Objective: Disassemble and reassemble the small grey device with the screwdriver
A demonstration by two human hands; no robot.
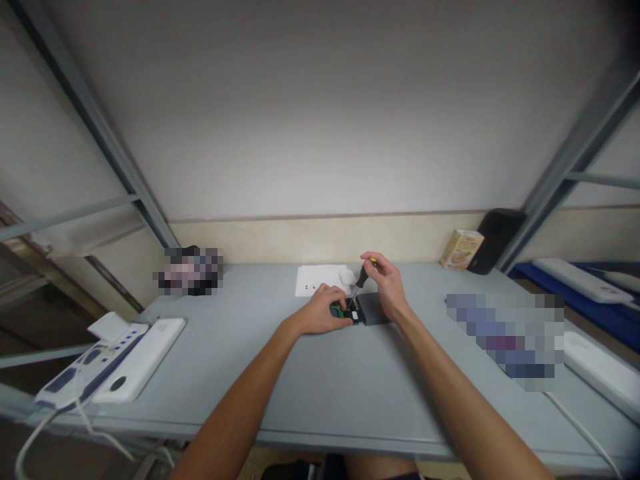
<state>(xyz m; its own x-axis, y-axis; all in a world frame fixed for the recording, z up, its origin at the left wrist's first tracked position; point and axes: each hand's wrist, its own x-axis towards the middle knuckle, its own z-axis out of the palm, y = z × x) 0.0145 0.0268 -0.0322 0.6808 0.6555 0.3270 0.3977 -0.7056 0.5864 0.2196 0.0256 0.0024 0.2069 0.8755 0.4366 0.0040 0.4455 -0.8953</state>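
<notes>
Open small electronic device [355, 316] on table [225, 373], nearer the wearer than white paper [304, 275]. Green circuit board exposed and in place. Left hand [321, 311]: fingers grip the device, hiding part of the board. Right hand [392, 288]: fingers closed round screwdriver [364, 275], tip down at the device; seating unclear. Dark specks, probably removed screws, on paper; number left in device unclear. Yellowish box [461, 250] well apart, unobstructive.
</notes>
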